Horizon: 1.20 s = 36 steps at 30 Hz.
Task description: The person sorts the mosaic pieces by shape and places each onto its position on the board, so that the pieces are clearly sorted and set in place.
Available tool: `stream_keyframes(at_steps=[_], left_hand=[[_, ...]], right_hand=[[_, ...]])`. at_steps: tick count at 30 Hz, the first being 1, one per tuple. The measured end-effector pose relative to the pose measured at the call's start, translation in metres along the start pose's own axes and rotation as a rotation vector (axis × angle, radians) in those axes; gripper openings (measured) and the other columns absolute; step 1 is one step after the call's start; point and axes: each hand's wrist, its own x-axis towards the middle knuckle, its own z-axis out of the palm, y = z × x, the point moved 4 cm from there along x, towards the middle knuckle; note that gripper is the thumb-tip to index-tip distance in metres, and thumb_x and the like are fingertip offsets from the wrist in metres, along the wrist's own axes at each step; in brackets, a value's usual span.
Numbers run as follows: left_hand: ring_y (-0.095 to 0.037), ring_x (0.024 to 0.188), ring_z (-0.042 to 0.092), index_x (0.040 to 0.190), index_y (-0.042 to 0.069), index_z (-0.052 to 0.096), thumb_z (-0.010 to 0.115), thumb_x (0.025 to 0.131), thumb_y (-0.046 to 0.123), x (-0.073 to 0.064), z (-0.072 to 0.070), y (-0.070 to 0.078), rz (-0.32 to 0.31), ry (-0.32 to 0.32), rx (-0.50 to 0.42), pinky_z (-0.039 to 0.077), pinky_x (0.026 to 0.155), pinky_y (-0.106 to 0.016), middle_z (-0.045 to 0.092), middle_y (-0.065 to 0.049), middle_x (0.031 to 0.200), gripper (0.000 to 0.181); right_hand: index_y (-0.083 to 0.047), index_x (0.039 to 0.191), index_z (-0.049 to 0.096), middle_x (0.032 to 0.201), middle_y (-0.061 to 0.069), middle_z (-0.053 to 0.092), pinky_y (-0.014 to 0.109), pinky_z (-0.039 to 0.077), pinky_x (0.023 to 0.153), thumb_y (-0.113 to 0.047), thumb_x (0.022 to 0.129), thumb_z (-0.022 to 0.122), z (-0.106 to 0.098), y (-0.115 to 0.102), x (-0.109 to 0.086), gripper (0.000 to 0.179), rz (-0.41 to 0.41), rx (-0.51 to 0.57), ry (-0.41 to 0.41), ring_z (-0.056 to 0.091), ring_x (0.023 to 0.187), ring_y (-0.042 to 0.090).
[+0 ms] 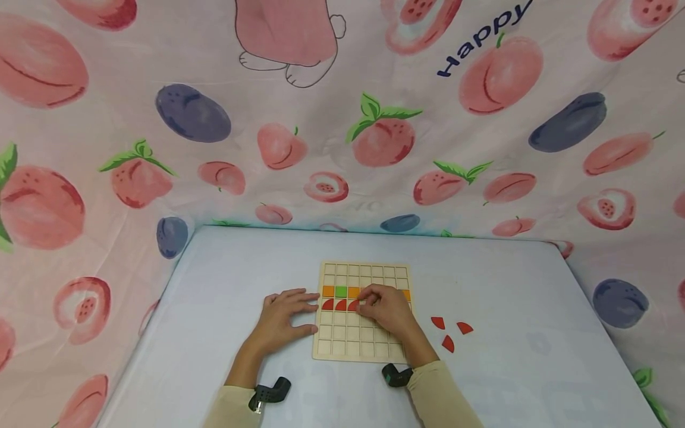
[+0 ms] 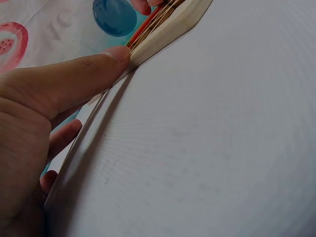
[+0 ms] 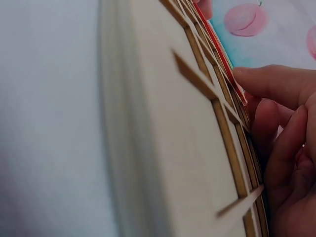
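A pale wooden grid board [image 1: 339,348] lies flat on the white table. One row holds orange and green square tiles [image 1: 341,292]; below it, red quarter-circle pieces [image 1: 340,305] fill the leftmost cells. My left hand [image 1: 283,318] rests at the board's left side, fingers spread, and its thumb [image 2: 94,74] touches the edge in the left wrist view. Over the board, my right hand [image 1: 389,310] has curled fingers, with thumb and fingertips at the third red quarter-circle piece [image 1: 352,305], which they appear to pinch. The right hand hides several cells behind it.
Three loose red quarter-circle pieces [image 1: 448,343] lie on the table to the right of the board. White cloth covers the table [image 1: 514,368]. A fruit-patterned curtain [image 1: 326,137] stands behind and along both sides. Each wrist wears a black camera [image 1: 273,390].
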Motion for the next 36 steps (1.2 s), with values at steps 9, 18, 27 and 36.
stream_keyframes(at_steps=[9, 18, 27, 36], left_hand=[[-0.016, 0.144, 0.046, 0.120, 0.028, 0.076, 0.086, 0.079, 0.044, 0.0002, 0.0000, -0.0008, 0.006, 0.003, 0.010, 0.025, 0.110, -0.055, 0.062, 0.019, 0.141, 0.045], [-0.016, 0.144, 0.045, 0.121, 0.028, 0.076, 0.086, 0.079, 0.044, -0.0009, 0.0001, -0.0010, -0.003, 0.002, 0.004, 0.024, 0.111, -0.056, 0.062, 0.020, 0.141, 0.046], [-0.016, 0.144, 0.045, 0.122, 0.027, 0.076, 0.085, 0.080, 0.045, -0.0001, -0.0003, -0.0010, 0.002, 0.002, 0.005, 0.024, 0.111, -0.055, 0.062, 0.018, 0.141, 0.046], [-0.017, 0.144, 0.046, 0.121, 0.026, 0.076, 0.086, 0.080, 0.044, 0.0003, -0.0020, 0.0006, 0.005, -0.004, -0.007, 0.025, 0.110, -0.056, 0.063, 0.017, 0.141, 0.046]], right_hand=[[-0.021, 0.095, 0.076, 0.067, -0.007, 0.062, 0.028, 0.043, 0.061, -0.022, 0.080, 0.087, -0.0008, -0.0004, -0.0016, 0.019, -0.015, 0.014, -0.007, 0.055, 0.065, 0.014], [-0.021, 0.094, 0.077, 0.066, -0.006, 0.061, 0.028, 0.043, 0.061, -0.020, 0.080, 0.086, 0.0005, -0.0007, -0.0017, 0.017, -0.020, 0.002, -0.001, 0.054, 0.063, 0.013], [-0.021, 0.094, 0.076, 0.067, -0.006, 0.061, 0.027, 0.043, 0.061, -0.021, 0.080, 0.086, 0.0009, 0.0000, -0.0007, 0.017, -0.015, -0.007, -0.011, 0.054, 0.063, 0.013], [-0.021, 0.093, 0.076, 0.069, -0.005, 0.062, 0.027, 0.043, 0.060, -0.020, 0.081, 0.085, 0.0007, 0.0035, -0.0002, 0.016, 0.002, 0.013, -0.020, 0.054, 0.063, 0.014]])
